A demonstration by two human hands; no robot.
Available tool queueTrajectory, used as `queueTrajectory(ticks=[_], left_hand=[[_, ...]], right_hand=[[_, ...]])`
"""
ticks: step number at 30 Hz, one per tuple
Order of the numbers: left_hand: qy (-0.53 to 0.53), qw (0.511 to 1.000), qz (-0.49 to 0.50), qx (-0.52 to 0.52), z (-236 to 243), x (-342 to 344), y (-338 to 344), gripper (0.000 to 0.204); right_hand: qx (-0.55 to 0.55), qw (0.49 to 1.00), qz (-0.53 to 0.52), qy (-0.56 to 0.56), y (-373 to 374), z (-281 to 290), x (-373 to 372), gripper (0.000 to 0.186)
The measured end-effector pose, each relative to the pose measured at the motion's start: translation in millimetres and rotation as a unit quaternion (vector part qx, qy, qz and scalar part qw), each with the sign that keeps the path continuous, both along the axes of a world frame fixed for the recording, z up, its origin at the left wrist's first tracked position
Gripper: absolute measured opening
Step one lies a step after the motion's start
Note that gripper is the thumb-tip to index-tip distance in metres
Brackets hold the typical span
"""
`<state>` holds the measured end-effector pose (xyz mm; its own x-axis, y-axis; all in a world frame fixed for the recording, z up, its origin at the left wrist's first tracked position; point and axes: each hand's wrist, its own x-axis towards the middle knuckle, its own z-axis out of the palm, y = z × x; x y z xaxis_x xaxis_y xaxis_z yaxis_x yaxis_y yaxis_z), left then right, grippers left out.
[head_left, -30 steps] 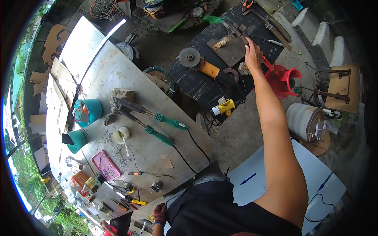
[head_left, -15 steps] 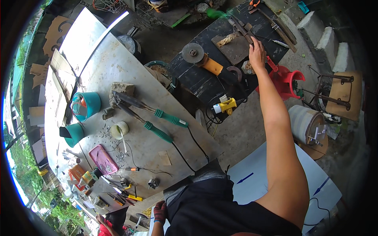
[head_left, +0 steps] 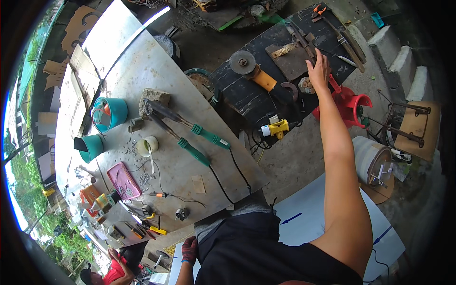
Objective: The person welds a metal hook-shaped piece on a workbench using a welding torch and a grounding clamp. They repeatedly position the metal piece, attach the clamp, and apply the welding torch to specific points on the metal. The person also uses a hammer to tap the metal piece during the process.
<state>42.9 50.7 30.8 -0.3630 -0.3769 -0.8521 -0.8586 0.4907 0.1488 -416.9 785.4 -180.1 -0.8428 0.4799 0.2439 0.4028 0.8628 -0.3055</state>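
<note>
My bare right hand reaches over the right side of a black work table, palm down, thumb apart from the fingers. Nothing shows in its grip. Its fingertips are close to the end of a long dark metal bar; whether they touch cannot be made out. Beside the hand are a rusty metal plate and a small clear container of pale pieces. An orange angle grinder lies left of these. My left hand, in a dark red glove, hangs low by my hip, fingers extended and holding nothing visible.
A metal-topped table at left bears two green-handled tools, teal buckets, a pink tray and hand tools. A red plastic chair stands right of the black table. A person in red is at lower left.
My right hand has drawn back slightly toward me from the metal bar, its thumb and fingers spreading. The view has shifted a little, bringing more of the person in red into sight.
</note>
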Motion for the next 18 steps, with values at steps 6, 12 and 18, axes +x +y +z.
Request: queueTrajectory(ticks=[6,12,18], left_hand=[[0.026,0.998,-0.047,-0.01,-16,15,-21,0.043],[0.136,0.99,0.029,-0.032,-12,17,-5,0.061],[0.281,0.957,0.009,-0.078,-16,-32,14,0.077]], right_hand=[[0.049,0.986,0.013,0.157,-20,39,33,0.064],[-0.161,0.983,-0.002,0.091,-105,84,131,0.055],[-0.314,0.939,0.113,-0.082,-257,154,224,0.046]])
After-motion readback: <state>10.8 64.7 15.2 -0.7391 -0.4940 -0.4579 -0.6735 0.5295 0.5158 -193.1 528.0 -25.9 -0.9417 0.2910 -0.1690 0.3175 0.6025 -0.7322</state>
